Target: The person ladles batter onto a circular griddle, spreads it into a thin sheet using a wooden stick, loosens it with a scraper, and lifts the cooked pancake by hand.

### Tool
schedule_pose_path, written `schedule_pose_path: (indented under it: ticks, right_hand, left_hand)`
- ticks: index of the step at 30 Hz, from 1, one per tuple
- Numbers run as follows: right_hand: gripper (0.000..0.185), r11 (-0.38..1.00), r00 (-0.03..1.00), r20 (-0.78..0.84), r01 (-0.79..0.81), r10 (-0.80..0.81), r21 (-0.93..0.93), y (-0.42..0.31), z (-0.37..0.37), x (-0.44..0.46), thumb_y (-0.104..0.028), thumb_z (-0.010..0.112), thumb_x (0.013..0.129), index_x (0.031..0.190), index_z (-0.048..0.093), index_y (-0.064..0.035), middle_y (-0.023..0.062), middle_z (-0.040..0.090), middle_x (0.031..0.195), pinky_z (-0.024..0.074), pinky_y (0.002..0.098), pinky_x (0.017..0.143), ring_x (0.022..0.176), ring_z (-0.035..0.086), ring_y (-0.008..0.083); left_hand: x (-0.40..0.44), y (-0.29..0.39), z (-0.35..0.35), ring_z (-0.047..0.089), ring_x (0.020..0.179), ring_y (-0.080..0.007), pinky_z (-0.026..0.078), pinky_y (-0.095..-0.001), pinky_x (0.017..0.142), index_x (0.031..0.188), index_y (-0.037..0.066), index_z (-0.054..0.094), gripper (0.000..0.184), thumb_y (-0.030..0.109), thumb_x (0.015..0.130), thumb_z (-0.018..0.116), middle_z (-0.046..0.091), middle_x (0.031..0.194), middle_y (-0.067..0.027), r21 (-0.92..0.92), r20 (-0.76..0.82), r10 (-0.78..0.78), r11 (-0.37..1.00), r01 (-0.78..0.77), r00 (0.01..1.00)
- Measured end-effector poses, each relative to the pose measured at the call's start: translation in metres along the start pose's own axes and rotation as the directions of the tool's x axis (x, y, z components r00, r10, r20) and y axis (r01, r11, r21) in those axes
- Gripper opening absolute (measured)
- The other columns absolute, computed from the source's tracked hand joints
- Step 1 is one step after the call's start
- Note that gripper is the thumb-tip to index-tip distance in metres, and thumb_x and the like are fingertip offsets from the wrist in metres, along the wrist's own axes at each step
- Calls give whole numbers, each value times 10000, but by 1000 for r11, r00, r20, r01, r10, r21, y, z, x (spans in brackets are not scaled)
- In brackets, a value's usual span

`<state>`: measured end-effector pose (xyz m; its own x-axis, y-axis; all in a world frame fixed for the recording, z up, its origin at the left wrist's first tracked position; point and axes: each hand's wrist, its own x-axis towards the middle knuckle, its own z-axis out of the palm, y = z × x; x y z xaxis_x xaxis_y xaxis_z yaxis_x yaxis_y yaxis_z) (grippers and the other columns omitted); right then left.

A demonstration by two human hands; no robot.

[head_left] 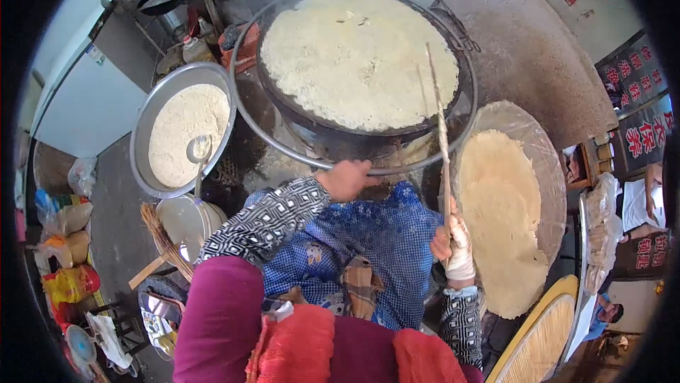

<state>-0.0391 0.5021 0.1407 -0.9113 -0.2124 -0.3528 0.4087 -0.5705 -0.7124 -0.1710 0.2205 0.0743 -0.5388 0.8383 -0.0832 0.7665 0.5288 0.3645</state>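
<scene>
In a cluttered, steamy room, a round griddle (312, 125) is being covered by a wide pale sheet of batter (361, 64). A long stick (443, 128) is being gripped by the right hand (457, 241), its tip being held over the sheet's right part. The metal ring (407, 168) around the griddle is being touched by the left hand (347, 180); whether it is being grasped cannot be told.

On my left: dark grey floor (122, 202); ahead of it, a white unit (85, 103) with one grey face. On my right: broad brownish panel (531, 50); past it, pale wall (609, 4). Farther right I note dark signboards (630, 75), red characters. Light around me pale, soft.
</scene>
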Motion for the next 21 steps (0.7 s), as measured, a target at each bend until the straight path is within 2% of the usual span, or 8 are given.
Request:
schedule_pose_path:
  ticks: [2, 4, 7, 9, 12, 15, 18, 21]
  right_hand:
    - [496, 999, 999, -32, 16, -15, 35, -1, -13, -12, -283, 546, 891, 1347, 353, -267, -5, 370, 475, 268, 256, 311, 323, 307, 100]
    - [514, 999, 1000, -25, 19, -18, 45, -1, -21, -18, -309, 556, 882, 1350, 347, -272, -4, 367, 484, 266, 249, 311, 327, 310, 97]
    - [536, 999, 998, -68, 5, -2, 48, 4, -23, -20, -348, 573, 862, 1345, 355, -272, -20, 343, 490, 258, 232, 317, 331, 294, 82]
    - [529, 999, 1000, -25, -5, 6, 53, 8, -16, -14, -350, 567, 861, 1342, 362, -267, -23, 340, 490, 257, 230, 318, 333, 291, 78]
    - [563, 998, 997, 61, 43, -40, -36, 17, 17, 1, -358, 520, 887, 1378, 295, -202, -43, 330, 490, 231, 209, 322, 341, 279, 55]
    - [520, 991, 997, 23, 76, -74, -110, 30, 64, 25, -297, 498, 901, 1376, 323, -178, -49, 333, 494, 245, 207, 328, 358, 291, 50]
    - [476, 897, 987, -20, 139, -162, -419, 41, 113, 53, -125, 461, 903, 1367, 359, -150, -32, 433, 586, 333, 205, 363, 414, 360, 30]
    - [508, 458, 878, 150, 375, -455, -806, 68, 107, 110, -138, 480, 880, 1369, 344, -144, 108, 588, 608, 443, 357, 452, 473, 548, 206]
  left_hand:
    - [8, 11, 8, 495, 915, -352, 435, -432, 766, 1231, 93, 505, 586, 38, 650, 554, 442, 963, -204, -28, -68, 22, 999, -24, 997]
    - [6, 23, 8, 389, 1091, -373, 347, -451, 923, 1117, 30, 551, 482, 7, 636, 519, 414, 1111, -237, -184, -340, 14, 980, -81, 940]
    - [-17, 31, -27, 300, 1232, -332, 252, -427, 1031, 1153, 23, 512, 510, 20, 643, 511, 368, 1269, -191, -493, -347, -98, 865, -93, 933]
    - [-38, 21, -43, 232, 1320, -256, 188, -381, 1076, 1260, 38, 447, 501, 163, 777, 499, 344, 1363, -103, -719, -430, -217, 670, -187, 877]
    - [-56, 19, -73, 176, 1347, -209, 109, -369, 1098, 1336, 50, 385, 551, 428, 937, 341, 255, 1448, -68, -936, -265, -473, -82, -342, 840]
    - [-53, 17, -79, 153, 1351, -196, 78, -385, 1104, 1362, 14, 312, 653, 509, 938, 258, 188, 1472, -92, -878, -247, -506, -243, -412, 826]
    - [-28, 26, -62, 124, 1358, -206, 72, -402, 1104, 1384, -13, 218, 733, 556, 925, 186, 164, 1472, -117, -969, -110, -617, -108, -222, 779]
    - [-18, 44, -60, 64, 1373, -226, 60, -385, 1108, 1396, -40, 119, 757, 547, 926, 199, 131, 1474, -146, -969, -156, -421, -110, -221, 893]
